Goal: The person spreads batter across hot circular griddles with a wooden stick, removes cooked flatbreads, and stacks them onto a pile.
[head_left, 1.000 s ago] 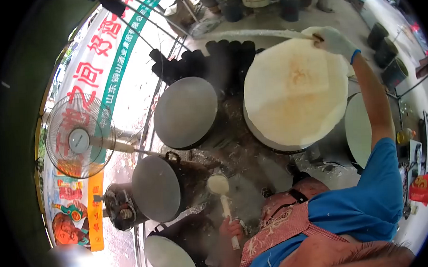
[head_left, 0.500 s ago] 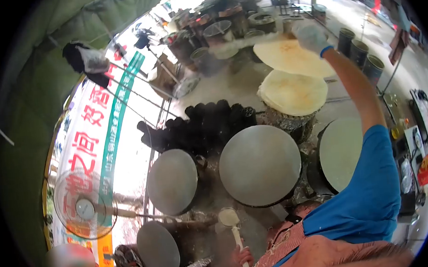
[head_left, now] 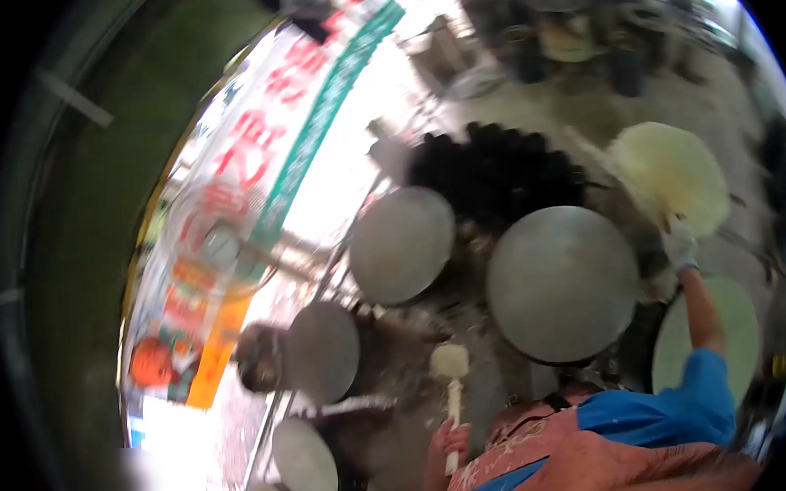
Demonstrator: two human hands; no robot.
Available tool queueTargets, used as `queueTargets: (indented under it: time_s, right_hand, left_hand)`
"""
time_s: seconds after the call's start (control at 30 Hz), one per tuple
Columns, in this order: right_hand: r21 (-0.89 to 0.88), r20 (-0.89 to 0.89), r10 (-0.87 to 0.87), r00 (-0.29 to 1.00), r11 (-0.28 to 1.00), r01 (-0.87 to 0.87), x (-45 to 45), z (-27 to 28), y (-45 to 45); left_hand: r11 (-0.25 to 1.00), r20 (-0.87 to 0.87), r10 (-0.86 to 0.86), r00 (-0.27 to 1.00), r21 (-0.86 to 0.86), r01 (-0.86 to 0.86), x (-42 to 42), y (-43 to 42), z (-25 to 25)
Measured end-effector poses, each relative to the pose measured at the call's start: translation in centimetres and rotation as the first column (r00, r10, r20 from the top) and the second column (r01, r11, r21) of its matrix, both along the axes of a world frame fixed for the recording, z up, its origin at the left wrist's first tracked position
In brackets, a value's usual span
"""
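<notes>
My left hand [head_left: 455, 440] is wrapped around the pale handle of a ladle [head_left: 450, 362], whose round head is coated in whitish batter. At the near edge of a large, thin, pale yellow pancake [head_left: 669, 173] is my right hand [head_left: 680, 246] in a whitish glove, the arm stretched forward. Blur hides whether its fingers grip the edge. Below that arm lies a round griddle [head_left: 669, 342] covered with a pale green-yellow batter sheet. A bare grey griddle [head_left: 562, 283] stands to its left.
More round griddles stand to the left: one grey [head_left: 402, 245], another [head_left: 323, 351], and a lighter one [head_left: 305, 463]. Black cylindrical briquettes [head_left: 496, 173] are piled behind them. A fan [head_left: 222, 244] stands before a banner [head_left: 324, 125]. Drums [head_left: 568, 27] stand at the back.
My right hand has come down and nearer, from above the far pancake sheet to the stack's near edge. The view has turned left. My left hand still holds the ladle.
</notes>
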State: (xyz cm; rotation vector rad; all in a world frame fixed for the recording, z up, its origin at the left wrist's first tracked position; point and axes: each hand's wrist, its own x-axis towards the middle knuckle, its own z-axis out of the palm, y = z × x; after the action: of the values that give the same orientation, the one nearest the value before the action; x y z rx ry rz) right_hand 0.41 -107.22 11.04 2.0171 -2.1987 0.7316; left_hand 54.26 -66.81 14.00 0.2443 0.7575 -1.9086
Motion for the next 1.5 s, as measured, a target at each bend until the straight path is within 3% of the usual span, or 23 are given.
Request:
queueTargets:
  time_s: [0.07,0.13,0.2,0.33,0.37,0.43,0.47,0.57,0.67,0.73,0.77,0.83,0.87,0.97,1.1,1.13,1.2,1.23,1.33,1.4,1.43,1.47,1.5]
  right_hand:
    - [0.205,0.109,0.090,0.990,0.973,-0.111,5.7,1.7,0.0]
    - [-0.036,0.212,0.414,0.885,0.908,-0.417,11.5,-4.1,-1.4]
    - [0.461,0.794,-0.046,0.607,0.696,-0.550,23.6,2.9,2.0]
    - [0.404,0.905,-0.025,0.426,0.372,-0.836,43.2,2.4,2.8]
    - [0.364,0.884,0.134,0.447,0.404,-0.839,48.6,-3.6,0.3]
    - [0.367,0.918,-0.015,0.397,0.411,-0.834,57.8,-2.3,-0.4]
    - [0.488,0.872,-0.171,0.460,0.395,-0.778,62.2,-1.7,-1.0]
    - [0.654,0.743,0.037,0.668,0.167,-0.738,69.4,3.7,1.6]
    - [0.698,0.690,0.056,0.721,0.212,-0.684,73.6,1.1,0.7]
    - [0.676,0.735,-0.168,0.657,0.258,-0.690,72.4,0.4,1.0]
    - [0.722,0.685,-0.034,0.728,0.162,-0.672,72.0,0.3,1.3]
    - [0.457,0.810,0.337,0.480,0.149,-0.877,70.4,-1.6,4.0]
    - [0.461,0.821,0.326,0.468,0.104,-0.881,70.3,-3.1,5.0]
    - [0.257,0.966,0.021,0.256,-0.044,-0.965,67.4,0.2,12.5]
    - [0.290,0.893,0.404,0.197,-0.184,-0.939,64.2,-2.1,20.8]
    - [0.299,0.707,0.692,0.147,-0.104,-0.949,63.4,-1.8,23.5]
    - [0.219,0.778,0.627,-0.035,-0.322,-0.921,63.1,-2.5,27.8]
    - [0.120,0.867,0.486,-0.112,-0.421,-0.899,63.2,-3.7,29.9]
    - [0.451,0.771,0.627,-0.114,-0.663,-0.597,65.1,-2.2,37.7]
    - [0.517,0.552,0.729,-0.404,-0.680,-0.521,64.1,3.4,45.6]
    - [0.548,0.528,0.701,-0.479,-0.712,-0.439,65.0,2.1,49.8]
    - [0.369,0.645,0.536,-0.545,-0.843,-0.392,65.0,2.1,53.4]
    - [0.233,0.446,0.487,-0.751,-0.873,-0.428,66.6,-2.2,57.3]
  left_hand:
    - [0.989,0.510,-0.060,0.858,0.144,-0.016,-0.2,0.4,1.4]
    - [0.935,0.736,-0.269,0.622,0.354,-0.014,0.3,0.2,2.6]
    - [0.950,0.580,-0.155,0.800,0.310,-0.041,2.4,1.4,2.4]
    - [0.985,-0.044,0.161,0.986,-0.058,-0.164,7.1,5.7,-3.6]
    - [0.984,-0.102,0.148,0.984,-0.084,-0.157,8.7,6.2,-3.6]
    - [0.981,-0.212,0.110,0.971,-0.136,-0.140,11.8,7.2,-3.5]
    - [0.978,-0.200,0.034,0.979,-0.194,-0.074,13.2,8.2,-4.1]
    - [0.973,-0.096,-0.008,0.995,-0.229,-0.015,17.0,10.9,-5.5]
    - [0.979,0.009,0.056,0.998,-0.198,-0.054,17.5,13.5,-6.6]
    - [0.977,0.062,0.125,0.990,-0.183,-0.112,16.6,15.0,-6.9]
    - [0.975,0.075,0.163,0.984,-0.167,-0.149,16.2,15.5,-6.3]
    - [0.956,0.101,0.274,0.956,-0.139,-0.259,14.2,16.6,-5.3]
    - [0.936,0.113,0.345,0.932,-0.119,-0.332,12.7,17.2,-4.5]
    - [0.803,0.152,0.594,0.790,-0.052,-0.594,6.1,18.9,-1.9]
    - [0.499,0.143,0.850,0.508,0.091,-0.862,-2.9,20.9,2.8]
    - [0.422,0.093,0.897,0.432,0.110,-0.900,-4.3,21.9,3.9]
    - [0.330,-0.165,0.929,0.331,-0.036,-0.943,-8.2,25.0,1.9]
    - [0.233,-0.135,0.964,0.230,0.010,-0.972,-10.4,26.3,2.7]
    - [-0.033,0.128,0.991,-0.043,-0.072,-0.997,-18.0,30.9,3.2]
    - [-0.143,0.177,0.959,-0.220,-0.368,-0.919,-23.4,34.6,-0.5]
    - [-0.208,0.420,0.811,-0.407,-0.444,-0.872,-25.1,35.8,1.5]
    - [-0.235,0.508,0.728,-0.460,-0.445,-0.864,-26.5,37.4,1.9]
    - [-0.254,0.590,0.639,-0.494,-0.445,-0.859,-28.0,39.5,2.0]
